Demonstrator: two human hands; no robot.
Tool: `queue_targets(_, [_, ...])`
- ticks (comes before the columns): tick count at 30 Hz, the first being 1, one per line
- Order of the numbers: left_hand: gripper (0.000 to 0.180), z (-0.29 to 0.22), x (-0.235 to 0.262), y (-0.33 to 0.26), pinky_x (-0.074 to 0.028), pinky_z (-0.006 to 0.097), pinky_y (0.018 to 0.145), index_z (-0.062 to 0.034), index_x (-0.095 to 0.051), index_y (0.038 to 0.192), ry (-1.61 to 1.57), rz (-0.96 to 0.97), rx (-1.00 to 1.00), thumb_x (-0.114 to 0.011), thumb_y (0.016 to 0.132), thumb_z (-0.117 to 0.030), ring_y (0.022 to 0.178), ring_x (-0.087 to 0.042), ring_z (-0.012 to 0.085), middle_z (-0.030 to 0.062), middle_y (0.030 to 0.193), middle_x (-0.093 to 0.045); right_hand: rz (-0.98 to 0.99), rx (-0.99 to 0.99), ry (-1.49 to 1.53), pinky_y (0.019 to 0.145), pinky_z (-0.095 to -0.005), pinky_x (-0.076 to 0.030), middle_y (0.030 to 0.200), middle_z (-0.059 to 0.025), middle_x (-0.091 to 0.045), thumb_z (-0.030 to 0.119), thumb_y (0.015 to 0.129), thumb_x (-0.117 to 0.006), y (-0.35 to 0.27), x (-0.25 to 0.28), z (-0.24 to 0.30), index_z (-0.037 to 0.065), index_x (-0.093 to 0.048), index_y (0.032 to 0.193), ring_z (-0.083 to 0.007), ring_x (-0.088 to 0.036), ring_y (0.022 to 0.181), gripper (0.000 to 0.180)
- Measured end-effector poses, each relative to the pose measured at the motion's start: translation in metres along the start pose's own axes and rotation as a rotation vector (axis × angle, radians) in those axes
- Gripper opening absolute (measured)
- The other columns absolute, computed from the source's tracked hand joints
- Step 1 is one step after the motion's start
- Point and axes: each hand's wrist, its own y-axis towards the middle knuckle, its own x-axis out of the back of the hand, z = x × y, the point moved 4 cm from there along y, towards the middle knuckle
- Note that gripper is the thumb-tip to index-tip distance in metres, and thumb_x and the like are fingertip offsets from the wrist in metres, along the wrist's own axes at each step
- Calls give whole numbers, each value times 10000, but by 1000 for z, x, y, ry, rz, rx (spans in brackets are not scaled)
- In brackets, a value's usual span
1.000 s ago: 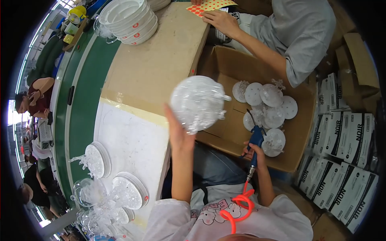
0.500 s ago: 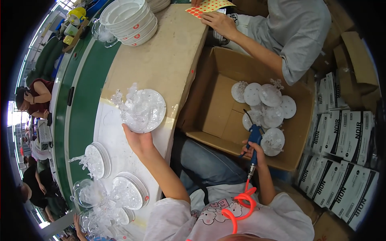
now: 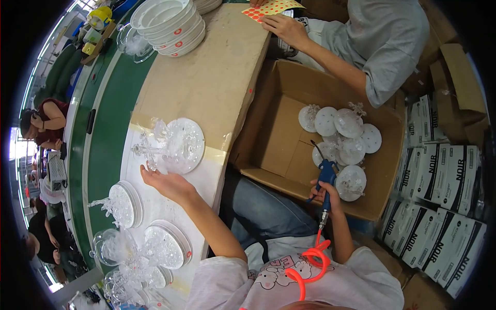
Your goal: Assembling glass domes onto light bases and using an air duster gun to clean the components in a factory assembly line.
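My left hand [image 3: 168, 183] is over the white table top with its fingers stretched out and apart. Its fingertips lie beside a round white base [image 3: 188, 147] carrying a clear, branching plastic ornament [image 3: 152, 150] that points left. Whether they touch the ornament I cannot tell. My right hand [image 3: 326, 195] is wrapped around the handle of a blue air blow gun [image 3: 326, 174], its thin black nozzle pointing up over the open cardboard box [image 3: 276, 132]. A red coiled hose [image 3: 321, 253] runs from the gun down across my shirt.
Inside the box lie several round white bases [image 3: 345, 123] with clear ornaments. More bases [image 3: 164, 245] stand at the table's near left. Stacked white tubs [image 3: 170, 26] are at the far end. A co-worker's hand [image 3: 287, 31] holds a sticker sheet [image 3: 268, 9]. Printed cartons [image 3: 439, 175] line the right.
My left hand has let go of the base's near edge and moved left, toward the clear ornament. The base has turned and shifted slightly left. My right hand stays put with the blow gun.
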Motion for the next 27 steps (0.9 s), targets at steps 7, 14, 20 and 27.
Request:
queue_targets(7, [471,-1,-5,-15,-98,354,1070,-63,-243,1311,199,18,-265,-302,928,-330,1306,-141,242,128,1377,-199,18,-10,36,690,-299,-466,701,-52,-544,305,827,-488,2,2,-3,2,-528,1015,-191,-588,689,358])
queue_targets(14, [509,-23,-16,-23,-132,383,1069,21,-195,1305,364,-16,-378,-306,933,-307,1293,-187,288,197,1374,-184,28,-12,32,688,-300,-465,698,-52,-540,314,828,-483,2,1,-2,0,-528,1013,-196,-588,688,368])
queue_targets(20, [531,-4,-40,-107,-161,462,1047,108,-192,1267,413,444,-933,-427,871,-157,1260,-238,345,265,1320,-248,21,-18,30,679,-299,-468,692,-52,-536,313,832,-474,4,8,-2,-4,-525,1015,-199,-590,688,370])
queue_targets(27, [335,151,-27,-153,-260,516,977,-39,-522,1080,1085,1451,-731,-561,794,-209,1109,-451,283,139,1143,-499,47,-53,19,680,-297,-463,697,-55,-539,318,831,-466,4,-3,-2,0,-523,1023,-197,-584,688,376])
